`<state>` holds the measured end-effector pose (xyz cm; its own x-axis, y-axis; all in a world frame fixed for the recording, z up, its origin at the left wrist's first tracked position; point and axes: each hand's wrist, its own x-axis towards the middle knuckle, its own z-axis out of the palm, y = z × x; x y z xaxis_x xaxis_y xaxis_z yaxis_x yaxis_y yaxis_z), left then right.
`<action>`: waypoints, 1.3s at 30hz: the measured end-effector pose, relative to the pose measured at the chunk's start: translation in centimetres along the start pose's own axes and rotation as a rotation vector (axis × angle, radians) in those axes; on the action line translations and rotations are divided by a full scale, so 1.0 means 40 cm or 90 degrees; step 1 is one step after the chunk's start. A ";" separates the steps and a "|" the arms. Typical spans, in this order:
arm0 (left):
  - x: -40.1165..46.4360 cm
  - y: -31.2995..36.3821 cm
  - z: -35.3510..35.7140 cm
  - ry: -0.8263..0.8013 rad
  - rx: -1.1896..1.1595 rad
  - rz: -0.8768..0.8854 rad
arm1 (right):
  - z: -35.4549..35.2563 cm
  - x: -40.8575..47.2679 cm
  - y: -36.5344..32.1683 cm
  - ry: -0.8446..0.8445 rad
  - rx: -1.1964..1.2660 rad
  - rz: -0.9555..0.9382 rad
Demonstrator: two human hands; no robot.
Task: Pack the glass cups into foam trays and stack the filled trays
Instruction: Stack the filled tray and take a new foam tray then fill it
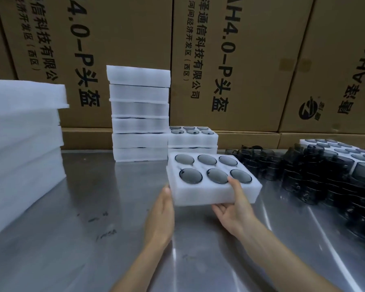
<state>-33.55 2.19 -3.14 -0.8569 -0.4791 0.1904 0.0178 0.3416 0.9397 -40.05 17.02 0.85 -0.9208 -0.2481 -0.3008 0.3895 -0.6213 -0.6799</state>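
Observation:
A white foam tray (207,192) filled with several dark glass cups (191,175) hangs above the steel table (93,239), held by both hands. My left hand (161,211) presses its near left corner with the thumb up the side. My right hand (235,205) grips its near edge, thumb on top, fingers underneath. Behind it a short stack of filled trays (193,141) stands with cups showing on top. Left of that rises a tall stack of filled trays (139,114).
A pile of empty foam sheets (23,148) sits at the left. Loose dark glass cups (316,175) crowd the right side, with another filled tray (343,149) behind them. Printed cardboard boxes (230,60) wall off the back.

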 end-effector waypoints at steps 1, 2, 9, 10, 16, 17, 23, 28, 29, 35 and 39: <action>0.009 -0.012 0.009 0.021 0.173 0.002 | 0.017 0.027 -0.017 -0.006 0.009 -0.010; 0.012 -0.018 0.020 0.024 0.343 0.018 | 0.039 0.054 -0.038 -0.015 0.014 -0.021; 0.024 -0.011 0.051 -0.018 0.628 0.065 | 0.236 0.288 -0.189 -0.047 0.007 -0.103; 0.026 -0.010 0.048 -0.015 0.613 0.083 | 0.259 0.322 -0.197 -0.044 0.015 -0.109; 0.048 -0.042 0.076 0.008 0.637 0.088 | 0.360 0.503 -0.213 -0.029 0.005 -0.097; 0.055 -0.051 0.080 0.015 0.640 0.089 | 0.370 0.527 -0.217 -0.034 -0.003 -0.093; 0.076 -0.072 0.085 0.030 0.636 0.117 | 0.401 0.623 -0.215 -0.066 -0.036 -0.072; 0.074 -0.066 0.090 0.039 0.628 0.101 | 0.408 0.629 -0.212 -0.049 -0.113 -0.066; 0.073 -0.067 0.091 0.051 0.632 0.105 | 0.407 0.627 -0.214 -0.044 -0.142 -0.071; 0.076 -0.078 0.096 0.126 0.634 0.148 | 0.395 0.613 -0.228 0.037 -0.445 -0.094; 0.081 -0.085 0.097 0.185 0.629 0.173 | 0.377 0.623 -0.226 0.049 -0.607 -0.097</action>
<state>-38.38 2.62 -6.81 -0.7288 -0.4181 0.5422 -0.3480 0.9082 0.2325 -66.78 5.24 9.59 -0.9724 -0.1438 -0.1840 0.1482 0.2289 -0.9621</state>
